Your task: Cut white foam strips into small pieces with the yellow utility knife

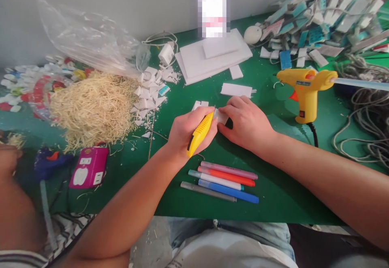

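My left hand (180, 133) is closed around a yellow utility knife (200, 135), its blade end pointing away from me. The fingers of my right hand (249, 123) are bent and pressed on a small white piece (221, 116) that looks like foam board. Both hands meet at this piece, and the knife's tip is beside it; the fingers partly hide the contact. Just beyond lie a white strip (236, 90) and some small white pieces (200, 104). Nearer to me several felt-tip pens, among them a blue pen (229, 191), lie side by side.
White sheets (212, 59) lie at the back. A yellow glue gun (306, 91) and tangled cord (361, 118) are on the right. Wood shavings (94, 110), white scraps (148, 97) and a magenta box (89, 167) are left, near another person's arm (18, 211).
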Demonstrator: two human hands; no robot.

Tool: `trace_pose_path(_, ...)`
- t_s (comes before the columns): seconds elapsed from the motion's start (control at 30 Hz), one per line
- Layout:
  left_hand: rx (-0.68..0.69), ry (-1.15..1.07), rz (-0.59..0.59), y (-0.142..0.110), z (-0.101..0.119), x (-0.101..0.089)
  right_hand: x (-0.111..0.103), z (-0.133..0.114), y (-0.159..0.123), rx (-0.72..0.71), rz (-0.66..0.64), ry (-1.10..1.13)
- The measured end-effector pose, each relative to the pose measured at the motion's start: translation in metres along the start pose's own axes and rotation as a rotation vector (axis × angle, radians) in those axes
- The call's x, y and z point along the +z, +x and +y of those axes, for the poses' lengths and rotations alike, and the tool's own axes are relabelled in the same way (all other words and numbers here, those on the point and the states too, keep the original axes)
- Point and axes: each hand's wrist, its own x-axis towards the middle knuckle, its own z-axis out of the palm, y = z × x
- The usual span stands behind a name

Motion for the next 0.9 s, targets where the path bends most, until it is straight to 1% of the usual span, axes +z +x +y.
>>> trace_pose_path(0.17, -0.005, 0.040, -0.003, 0.002, 0.001, 0.000, 0.002, -0.002, -0.001, 0.026, 0.011, -0.012)
trace_pose_path(0.33, 0.030, 0.049, 0.011, 0.004, 0.001, -0.001, 0.005, -0.002, -0.001, -0.005, 0.038, -0.026)
trace_pose_path(0.5, 0.045, 0.079, -0.013, 0.004, 0.004, -0.008, 0.005, -0.003, -0.001, 0.015, 0.018, -0.037)
trace_pose_path(0.7, 0.044, 0.080, -0.043, 0.003, 0.007, -0.017, 0.007, -0.003, -0.001, -0.009, 0.047, -0.020)
trace_pose_path(0.9, 0.061, 0.107, -0.029, -0.002, 0.011, -0.025, 0.002, -0.007, 0.001, 0.044, -0.019, -0.029)
